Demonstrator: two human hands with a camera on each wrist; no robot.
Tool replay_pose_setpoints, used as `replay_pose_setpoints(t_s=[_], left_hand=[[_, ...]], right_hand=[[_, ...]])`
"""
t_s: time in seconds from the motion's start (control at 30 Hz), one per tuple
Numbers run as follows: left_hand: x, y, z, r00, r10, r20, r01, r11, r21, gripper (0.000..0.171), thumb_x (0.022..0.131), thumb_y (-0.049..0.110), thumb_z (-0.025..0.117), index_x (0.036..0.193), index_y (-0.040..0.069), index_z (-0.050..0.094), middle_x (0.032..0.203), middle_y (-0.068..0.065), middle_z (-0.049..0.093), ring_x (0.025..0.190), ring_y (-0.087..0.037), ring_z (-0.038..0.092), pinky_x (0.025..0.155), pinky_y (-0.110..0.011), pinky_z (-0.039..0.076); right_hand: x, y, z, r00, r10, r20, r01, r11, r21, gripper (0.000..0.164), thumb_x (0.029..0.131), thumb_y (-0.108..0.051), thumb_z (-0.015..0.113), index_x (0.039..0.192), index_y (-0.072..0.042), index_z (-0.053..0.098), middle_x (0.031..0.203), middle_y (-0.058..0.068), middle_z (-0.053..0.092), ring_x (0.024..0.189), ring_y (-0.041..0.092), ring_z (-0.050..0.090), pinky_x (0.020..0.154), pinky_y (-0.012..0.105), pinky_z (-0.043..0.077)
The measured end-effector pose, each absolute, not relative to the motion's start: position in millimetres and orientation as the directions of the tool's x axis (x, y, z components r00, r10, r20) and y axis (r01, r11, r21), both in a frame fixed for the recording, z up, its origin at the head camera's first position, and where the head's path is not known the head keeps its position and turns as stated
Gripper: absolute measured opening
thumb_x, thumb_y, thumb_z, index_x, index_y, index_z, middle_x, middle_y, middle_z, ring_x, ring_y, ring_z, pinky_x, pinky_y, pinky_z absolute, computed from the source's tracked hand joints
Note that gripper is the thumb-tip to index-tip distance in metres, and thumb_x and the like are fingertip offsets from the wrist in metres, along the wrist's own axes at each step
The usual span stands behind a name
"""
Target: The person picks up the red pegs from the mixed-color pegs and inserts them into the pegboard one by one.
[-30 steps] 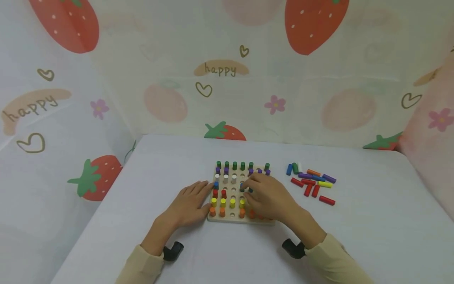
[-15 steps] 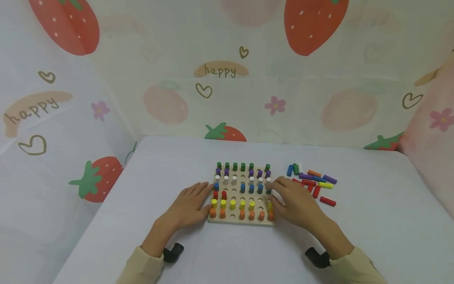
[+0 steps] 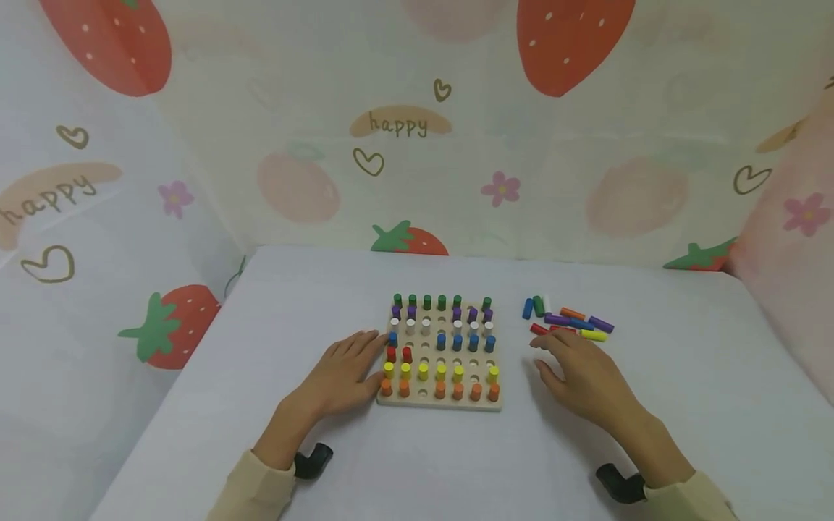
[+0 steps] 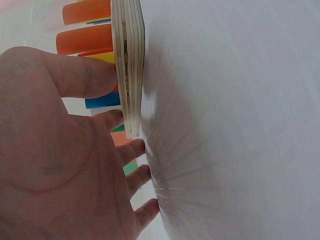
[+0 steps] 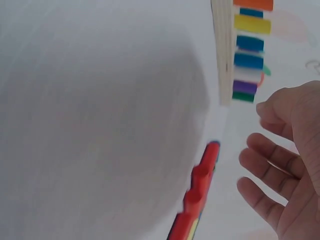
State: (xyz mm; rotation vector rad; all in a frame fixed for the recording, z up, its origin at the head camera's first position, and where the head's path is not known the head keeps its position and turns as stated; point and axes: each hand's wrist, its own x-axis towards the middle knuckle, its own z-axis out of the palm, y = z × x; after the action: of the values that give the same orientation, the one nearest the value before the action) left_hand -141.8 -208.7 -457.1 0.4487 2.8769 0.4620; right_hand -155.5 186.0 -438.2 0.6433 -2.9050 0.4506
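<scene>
A wooden pegboard (image 3: 449, 406) stands in the middle of the white table, with rows of upright pegs in green, purple, white, blue, red, yellow and orange. My left hand (image 3: 340, 378) rests at its left side. In the left wrist view, the thumb (image 4: 90, 77) lies along the board's edge (image 4: 129, 75) and the other fingertips reach the cloth. To the right of the board, my right hand (image 3: 583, 375) hovers with loosely bent fingers and nothing between them. It partly hides a scatter of loose pegs, where red pegs (image 5: 201, 181) lie just beyond the fingertips.
Behind the right hand lie a yellow peg (image 3: 593, 336), an orange peg (image 3: 572, 313), purple pegs (image 3: 601, 324) and a blue peg (image 3: 528, 308). Several board holes (image 3: 423, 393) show without pegs. A patterned cloth backdrop (image 3: 417, 188) closes off the table's back and sides.
My right hand has left the blue row of the pegboard and moved right to the loose pegs. More blue pegs now show standing in that row. The left hand stays in place.
</scene>
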Motion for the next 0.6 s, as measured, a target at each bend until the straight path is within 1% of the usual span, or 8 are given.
replay_pose_setpoints(t_s=[0.13, 0.27, 0.37, 0.47, 0.6], left_hand=[[-140.5, -208.6, -458.6, -0.936, 0.326, -0.135, 0.264, 0.901, 0.343, 0.068, 0.106, 0.037, 0.049, 0.167, 0.013, 0.032, 0.174, -0.015, 0.032, 0.163, -0.040, 0.026, 0.132, -0.065, 0.023], [-141.6, -209.2, -459.2, -0.936, 0.325, -0.135, 0.264, 0.901, 0.343, 0.068, 0.106, 0.038, 0.048, 0.168, 0.014, 0.030, 0.175, -0.015, 0.031, 0.164, -0.040, 0.025, 0.133, -0.064, 0.022], [-141.2, -209.1, -458.7, -0.936, 0.327, -0.131, 0.265, 0.899, 0.348, 0.068, 0.106, 0.037, 0.049, 0.167, 0.013, 0.032, 0.174, -0.016, 0.032, 0.163, -0.041, 0.026, 0.132, -0.065, 0.022], [-140.6, -208.8, -458.0, -0.936, 0.328, -0.131, 0.266, 0.899, 0.347, 0.068, 0.106, 0.036, 0.050, 0.167, 0.012, 0.033, 0.174, -0.016, 0.033, 0.163, -0.041, 0.026, 0.132, -0.065, 0.023], [-140.1, -209.5, -457.9, -0.936, 0.324, -0.135, 0.264, 0.904, 0.337, 0.067, 0.106, 0.037, 0.049, 0.167, 0.013, 0.032, 0.174, -0.015, 0.032, 0.163, -0.040, 0.026, 0.132, -0.064, 0.022]], right_hand=[[-155.2, 198.4, -439.1, -0.909, -0.365, 0.200, -0.409, 0.874, -0.261, 0.032, 0.093, -0.018, 0.079, 0.123, -0.008, 0.073, 0.116, 0.010, 0.075, 0.102, 0.028, 0.071, 0.092, 0.054, 0.064], [-155.6, 209.3, -441.7, -0.913, -0.350, 0.208, -0.397, 0.879, -0.265, 0.028, 0.092, -0.018, 0.080, 0.118, -0.008, 0.074, 0.113, 0.011, 0.076, 0.104, 0.031, 0.072, 0.094, 0.057, 0.062], [-155.1, 217.0, -444.4, -0.910, -0.349, 0.225, -0.402, 0.878, -0.259, 0.025, 0.091, -0.017, 0.081, 0.113, -0.007, 0.074, 0.112, 0.012, 0.076, 0.103, 0.033, 0.071, 0.093, 0.058, 0.061], [-154.2, 224.1, -447.3, -0.909, -0.340, 0.241, -0.396, 0.883, -0.250, 0.026, 0.089, -0.017, 0.083, 0.112, -0.007, 0.075, 0.108, 0.012, 0.076, 0.099, 0.031, 0.069, 0.090, 0.057, 0.061], [-153.1, 231.1, -449.4, -0.924, -0.309, 0.226, -0.361, 0.899, -0.247, 0.028, 0.089, -0.019, 0.084, 0.113, -0.009, 0.075, 0.104, 0.011, 0.074, 0.094, 0.027, 0.065, 0.085, 0.053, 0.061]])
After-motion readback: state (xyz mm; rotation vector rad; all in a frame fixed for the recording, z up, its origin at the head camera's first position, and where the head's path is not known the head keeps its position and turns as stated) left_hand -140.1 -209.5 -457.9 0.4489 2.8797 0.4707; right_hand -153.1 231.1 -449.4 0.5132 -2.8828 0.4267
